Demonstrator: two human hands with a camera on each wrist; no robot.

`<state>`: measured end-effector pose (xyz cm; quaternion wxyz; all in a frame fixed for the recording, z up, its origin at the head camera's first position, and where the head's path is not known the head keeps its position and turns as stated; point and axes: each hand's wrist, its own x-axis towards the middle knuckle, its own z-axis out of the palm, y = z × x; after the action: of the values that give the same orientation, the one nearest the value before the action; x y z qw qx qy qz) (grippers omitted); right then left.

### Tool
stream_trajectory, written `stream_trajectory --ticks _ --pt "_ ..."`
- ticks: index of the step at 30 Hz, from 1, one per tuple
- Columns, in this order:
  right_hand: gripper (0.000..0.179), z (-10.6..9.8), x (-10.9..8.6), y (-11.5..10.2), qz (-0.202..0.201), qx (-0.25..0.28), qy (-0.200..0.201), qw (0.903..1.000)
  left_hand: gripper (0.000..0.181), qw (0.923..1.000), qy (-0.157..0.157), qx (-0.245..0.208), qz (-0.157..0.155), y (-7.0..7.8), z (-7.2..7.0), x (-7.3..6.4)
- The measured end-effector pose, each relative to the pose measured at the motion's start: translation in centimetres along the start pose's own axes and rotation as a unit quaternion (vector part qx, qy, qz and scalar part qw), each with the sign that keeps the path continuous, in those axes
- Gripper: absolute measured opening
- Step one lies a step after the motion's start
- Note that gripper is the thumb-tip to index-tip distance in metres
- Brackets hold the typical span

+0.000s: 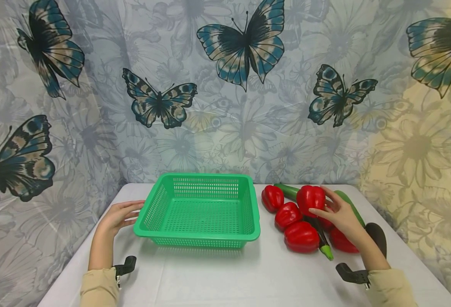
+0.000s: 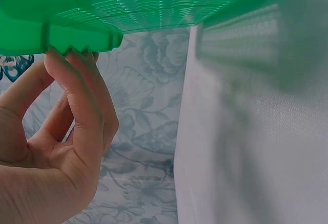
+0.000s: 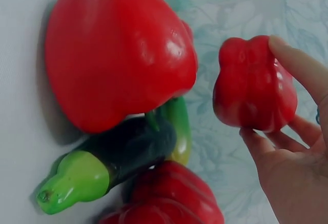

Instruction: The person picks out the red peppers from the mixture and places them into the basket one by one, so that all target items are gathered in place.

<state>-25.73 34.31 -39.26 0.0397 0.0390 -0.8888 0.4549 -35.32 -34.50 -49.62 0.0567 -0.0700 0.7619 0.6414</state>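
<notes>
A green plastic basket (image 1: 197, 239) sits left of centre on the white table. My left hand (image 1: 119, 216) is at its left rim; in the left wrist view the bent fingers (image 2: 84, 96) meet the rim (image 2: 82, 38), though the thumb tip is hidden. On the right, my right hand (image 1: 340, 213) grips a red bell pepper (image 1: 309, 199) between thumb and fingertips, raised above the other vegetables. The right wrist view shows this held pepper (image 3: 251, 88) apart from the larger-looking pepper (image 3: 118, 55) nearer the camera.
Several red bell peppers (image 1: 301, 237) lie right of the basket. Among them are an eggplant (image 1: 322, 238) with a green cap, a long green vegetable (image 1: 287, 191), another green one (image 1: 350, 204) and a dark one (image 1: 377, 236). Butterfly-print cloth (image 1: 225, 140) hangs behind the table.
</notes>
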Motion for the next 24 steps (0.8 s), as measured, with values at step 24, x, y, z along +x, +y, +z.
stream_trajectory --ticks 24 --pt "0.093 2.2 1.2 -2.0 0.007 0.033 0.014 0.9993 0.072 0.9999 0.009 0.01 0.003 -0.4 0.0 0.2"
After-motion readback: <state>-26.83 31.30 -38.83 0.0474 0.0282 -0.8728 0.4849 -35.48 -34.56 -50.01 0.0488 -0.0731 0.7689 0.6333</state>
